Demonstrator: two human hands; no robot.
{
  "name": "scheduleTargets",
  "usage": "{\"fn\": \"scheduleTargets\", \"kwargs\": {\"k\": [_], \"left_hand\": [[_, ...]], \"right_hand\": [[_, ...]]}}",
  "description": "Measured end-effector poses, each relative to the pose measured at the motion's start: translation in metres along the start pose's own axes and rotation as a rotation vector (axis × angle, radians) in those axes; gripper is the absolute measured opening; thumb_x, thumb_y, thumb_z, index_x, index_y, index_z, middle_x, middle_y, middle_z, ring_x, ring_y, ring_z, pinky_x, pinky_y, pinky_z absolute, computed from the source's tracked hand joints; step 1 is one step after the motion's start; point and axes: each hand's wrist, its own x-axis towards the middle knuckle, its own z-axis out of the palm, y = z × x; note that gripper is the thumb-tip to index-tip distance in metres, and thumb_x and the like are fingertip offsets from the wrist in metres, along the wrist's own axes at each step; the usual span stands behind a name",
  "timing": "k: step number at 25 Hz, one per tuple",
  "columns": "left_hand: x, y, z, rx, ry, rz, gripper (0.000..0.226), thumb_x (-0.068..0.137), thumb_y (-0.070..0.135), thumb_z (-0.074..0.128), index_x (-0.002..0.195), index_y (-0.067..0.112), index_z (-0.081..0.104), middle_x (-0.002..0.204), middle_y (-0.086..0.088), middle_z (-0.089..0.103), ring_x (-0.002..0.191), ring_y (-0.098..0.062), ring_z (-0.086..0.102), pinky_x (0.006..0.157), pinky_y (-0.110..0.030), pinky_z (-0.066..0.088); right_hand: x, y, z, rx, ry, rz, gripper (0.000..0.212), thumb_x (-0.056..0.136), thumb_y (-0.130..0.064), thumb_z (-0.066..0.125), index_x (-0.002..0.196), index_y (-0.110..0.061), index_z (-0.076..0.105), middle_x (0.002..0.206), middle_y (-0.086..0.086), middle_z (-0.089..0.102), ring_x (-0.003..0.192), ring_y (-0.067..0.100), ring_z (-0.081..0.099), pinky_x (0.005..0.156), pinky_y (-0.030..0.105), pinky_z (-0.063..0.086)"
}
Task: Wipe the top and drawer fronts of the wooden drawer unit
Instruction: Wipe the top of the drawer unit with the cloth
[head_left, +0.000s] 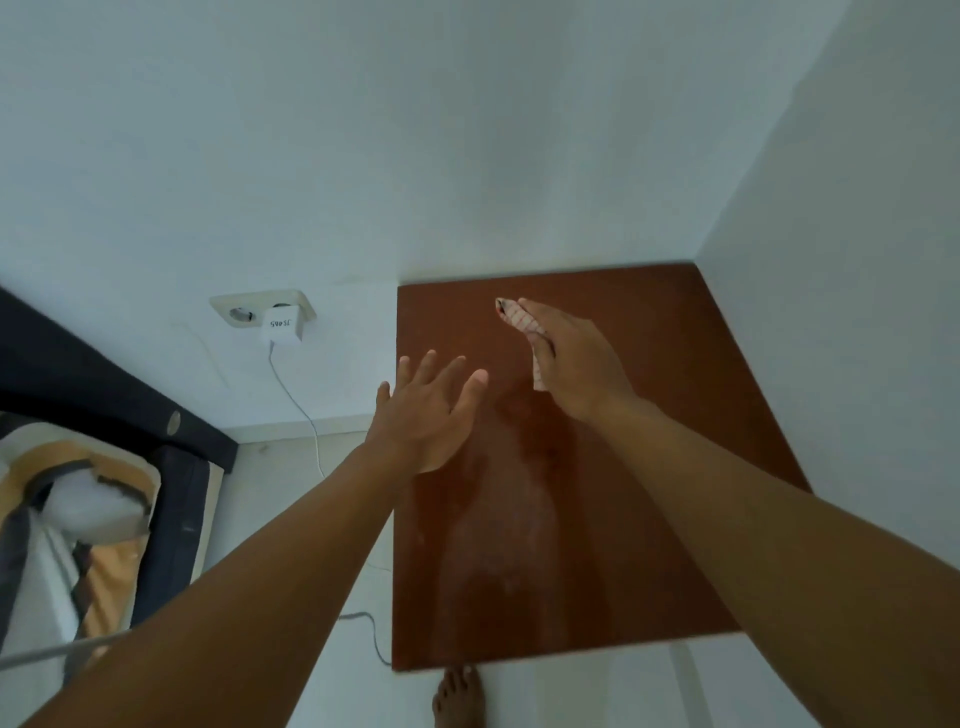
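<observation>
I look straight down on the brown wooden top of the drawer unit (649, 519), which stands in a corner between two white walls. Its drawer fronts are hidden below the top. My right hand (576, 358) lies over the far middle of the top, shut on a small white cloth with red stripes (519, 319) that pokes out past the fingertips and below the thumb. My left hand (431, 410) hovers over the top's left edge with fingers spread, holding nothing. Faint wipe smears show on the wood near the middle.
A wall socket with a white charger (283, 322) sits left of the unit, and its cable (306, 415) runs down to the floor. A bed with a dark frame (104, 395) fills the left side. My bare foot (460, 699) stands before the unit's front edge.
</observation>
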Motion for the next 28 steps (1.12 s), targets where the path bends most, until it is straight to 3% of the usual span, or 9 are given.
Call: {"fn": "scheduleTargets", "kwargs": {"k": [5,9,14,18,22,28], "left_hand": [[0.102,-0.021,-0.006,0.02,-0.057,0.068,0.07,0.098,0.069,0.012,0.16,0.038,0.023,0.171,-0.001,0.007,0.158,-0.03,-0.006,0.124,-0.055,0.003],[0.146,-0.039,0.008,0.011,-0.054,0.08,0.067,0.101,0.065,0.015,0.16,0.036,0.022,0.171,-0.001,0.008,0.157,-0.031,-0.005,0.125,-0.052,0.004],[0.144,-0.054,0.022,0.068,0.042,0.138,0.063,0.103,0.061,0.017,0.16,0.036,0.022,0.171,0.001,0.008,0.158,-0.027,-0.004,0.126,-0.048,0.004],[0.145,-0.048,0.017,0.063,-0.001,0.12,0.062,0.104,0.059,0.017,0.161,0.035,0.021,0.172,0.0,0.007,0.158,-0.029,-0.004,0.125,-0.048,0.004],[0.136,-0.044,0.01,0.095,-0.091,0.096,0.065,0.102,0.061,0.013,0.162,0.035,0.018,0.172,-0.001,0.005,0.158,-0.031,-0.003,0.125,-0.051,0.001],[0.051,-0.044,0.037,0.153,-0.103,0.092,0.07,0.099,0.065,0.008,0.161,0.034,0.017,0.172,-0.002,0.005,0.158,-0.031,-0.004,0.124,-0.054,-0.002]], "right_hand": [[0.11,0.019,0.052,-0.076,-0.044,0.016,0.05,0.1,-0.034,0.045,0.15,-0.025,0.05,0.148,0.002,0.058,0.132,0.034,0.053,0.11,0.048,0.044],[0.14,0.039,0.082,-0.244,-0.075,0.025,0.051,0.102,-0.045,0.039,0.151,-0.032,0.048,0.159,-0.003,0.046,0.148,0.027,0.037,0.118,0.052,0.034],[0.129,0.051,0.103,-0.428,-0.183,0.015,0.068,0.097,-0.054,0.013,0.163,-0.035,0.017,0.173,-0.002,0.009,0.16,0.025,0.004,0.126,0.055,0.01],[0.119,0.045,0.104,-0.435,-0.225,0.042,0.068,0.101,-0.058,0.02,0.164,-0.032,0.012,0.174,0.0,-0.002,0.16,0.026,-0.006,0.128,0.054,0.005],[0.071,0.038,0.104,-0.464,-0.233,0.03,0.075,0.096,-0.062,0.01,0.164,-0.03,0.011,0.174,0.002,0.0,0.16,0.028,-0.004,0.127,0.056,0.007],[-0.029,0.03,0.09,-0.458,-0.309,-0.001,0.07,0.103,-0.062,0.022,0.164,-0.034,0.0,0.173,0.001,-0.01,0.159,0.025,-0.014,0.128,0.055,0.0]]}}
